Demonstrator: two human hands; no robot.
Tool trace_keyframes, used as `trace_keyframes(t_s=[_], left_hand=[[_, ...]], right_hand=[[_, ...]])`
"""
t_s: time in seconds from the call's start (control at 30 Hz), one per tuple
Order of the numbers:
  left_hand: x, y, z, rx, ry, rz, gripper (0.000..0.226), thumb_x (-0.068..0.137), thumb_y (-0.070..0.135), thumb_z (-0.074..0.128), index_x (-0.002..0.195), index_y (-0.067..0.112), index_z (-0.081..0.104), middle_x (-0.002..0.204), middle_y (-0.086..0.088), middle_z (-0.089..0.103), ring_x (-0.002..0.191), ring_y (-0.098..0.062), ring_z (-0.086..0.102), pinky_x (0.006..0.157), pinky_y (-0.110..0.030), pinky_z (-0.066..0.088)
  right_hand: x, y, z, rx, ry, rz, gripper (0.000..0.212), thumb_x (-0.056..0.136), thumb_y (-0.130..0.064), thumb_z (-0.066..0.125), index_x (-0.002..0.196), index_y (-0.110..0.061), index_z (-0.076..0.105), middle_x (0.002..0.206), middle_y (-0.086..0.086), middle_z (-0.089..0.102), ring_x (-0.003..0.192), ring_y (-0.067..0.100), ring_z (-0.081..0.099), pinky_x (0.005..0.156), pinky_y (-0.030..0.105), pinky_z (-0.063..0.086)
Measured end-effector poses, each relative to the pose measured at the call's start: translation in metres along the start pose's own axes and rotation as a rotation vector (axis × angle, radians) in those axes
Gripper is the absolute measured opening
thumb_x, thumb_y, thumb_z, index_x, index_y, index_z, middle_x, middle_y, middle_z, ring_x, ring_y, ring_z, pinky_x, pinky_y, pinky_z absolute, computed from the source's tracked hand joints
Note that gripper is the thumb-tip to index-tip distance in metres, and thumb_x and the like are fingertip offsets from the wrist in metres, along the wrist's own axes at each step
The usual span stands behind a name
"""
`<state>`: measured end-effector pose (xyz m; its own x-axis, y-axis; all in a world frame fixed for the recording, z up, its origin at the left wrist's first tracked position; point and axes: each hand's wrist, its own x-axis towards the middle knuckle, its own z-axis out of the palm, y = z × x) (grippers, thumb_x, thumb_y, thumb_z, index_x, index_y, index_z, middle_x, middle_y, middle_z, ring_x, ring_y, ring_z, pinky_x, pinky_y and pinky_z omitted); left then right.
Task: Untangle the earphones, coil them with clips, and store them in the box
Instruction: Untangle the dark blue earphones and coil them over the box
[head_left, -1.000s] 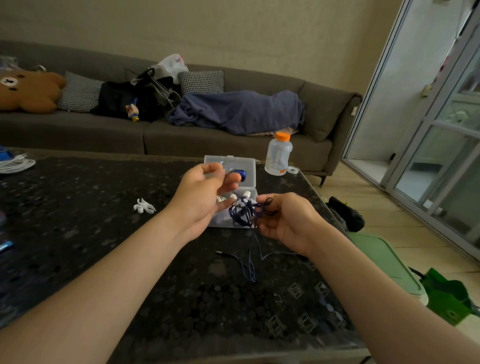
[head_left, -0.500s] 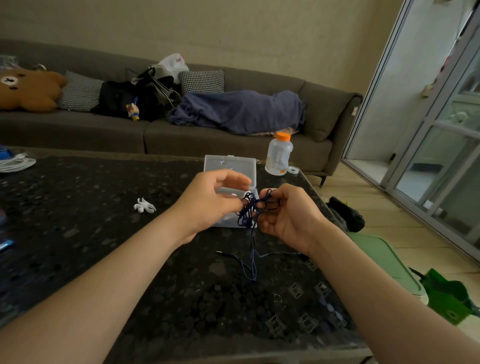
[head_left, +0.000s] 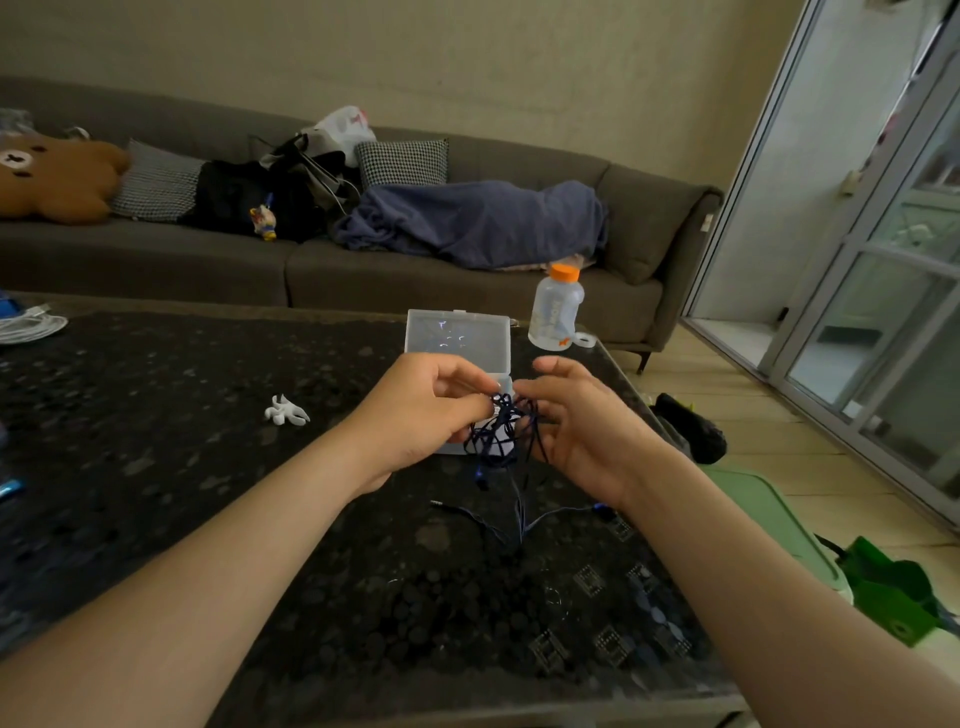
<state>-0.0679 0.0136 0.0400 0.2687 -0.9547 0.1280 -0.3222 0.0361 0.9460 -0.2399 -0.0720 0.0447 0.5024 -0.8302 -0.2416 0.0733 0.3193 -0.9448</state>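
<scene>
Left hand (head_left: 418, 410) and right hand (head_left: 579, 431), it seems, pinch the tangled earphones (head_left: 502, 408)

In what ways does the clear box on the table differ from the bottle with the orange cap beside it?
The box is flat and rectangular; the bottle is tall and rounded. The box stands open, lid raised; the bottle is closed by its cap. The left hand and right hand, holding the earphones, partly hide the box; the bottle is in full view. Both are see-through plastic on the dark table.
</scene>
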Motion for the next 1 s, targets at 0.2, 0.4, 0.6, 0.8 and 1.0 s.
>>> trace_keyframes(t_s=[0.2, 0.4, 0.6, 0.8, 1.0], left_hand=[[-0.002, 0.002, 0.001, 0.05, 0.032, -0.046, 0.01, 0.097, 0.013, 0.074, 0.101, 0.02, 0.079, 0.087, -0.002, 0.078, 0.066, -0.006, 0.068, 0.064, -0.019, 0.054], [-0.001, 0.002, 0.002, 0.086, 0.066, -0.051, 0.012, 0.099, 0.015, 0.071, 0.096, 0.023, 0.08, 0.085, 0.001, 0.078, 0.065, -0.002, 0.069, 0.061, -0.014, 0.053], [-0.002, 0.001, 0.003, 0.106, 0.041, -0.041, 0.011, 0.099, 0.017, 0.071, 0.096, 0.023, 0.08, 0.084, 0.002, 0.079, 0.068, -0.002, 0.069, 0.067, -0.017, 0.056], [-0.002, 0.003, 0.0, -0.019, 0.008, -0.132, 0.012, 0.096, 0.032, 0.076, 0.097, 0.022, 0.083, 0.091, 0.003, 0.08, 0.081, -0.012, 0.069, 0.077, -0.029, 0.061], [-0.003, 0.003, -0.001, -0.033, -0.006, -0.187, 0.017, 0.094, 0.038, 0.078, 0.102, 0.024, 0.081, 0.093, 0.004, 0.08, 0.082, -0.012, 0.07, 0.079, -0.032, 0.062]], right_hand=[[-0.006, 0.0, 0.0, -0.19, -0.038, -0.174, 0.01, 0.094, -0.001, 0.073, 0.095, -0.01, 0.075, 0.095, 0.016, 0.074, 0.079, 0.019, 0.069, 0.072, 0.031, 0.059], [-0.01, 0.001, 0.004, -0.713, 0.073, -0.474, 0.008, 0.087, -0.014, 0.082, 0.087, -0.022, 0.082, 0.073, 0.008, 0.076, 0.059, 0.018, 0.061, 0.066, 0.033, 0.057], [-0.004, 0.004, 0.001, -0.947, 0.11, -0.684, 0.01, 0.088, -0.021, 0.084, 0.087, -0.031, 0.082, 0.105, -0.015, 0.072, 0.079, 0.004, 0.072, 0.073, 0.02, 0.061], [0.0, 0.009, 0.0, -1.174, 0.071, -0.855, 0.009, 0.097, -0.026, 0.072, 0.089, -0.031, 0.069, 0.104, -0.01, 0.065, 0.088, 0.003, 0.063, 0.079, 0.02, 0.052], [0.001, 0.012, -0.001, -1.395, 0.117, -0.88, 0.01, 0.101, -0.035, 0.06, 0.103, -0.027, 0.066, 0.107, -0.012, 0.048, 0.1, 0.012, 0.047, 0.092, 0.036, 0.037]])
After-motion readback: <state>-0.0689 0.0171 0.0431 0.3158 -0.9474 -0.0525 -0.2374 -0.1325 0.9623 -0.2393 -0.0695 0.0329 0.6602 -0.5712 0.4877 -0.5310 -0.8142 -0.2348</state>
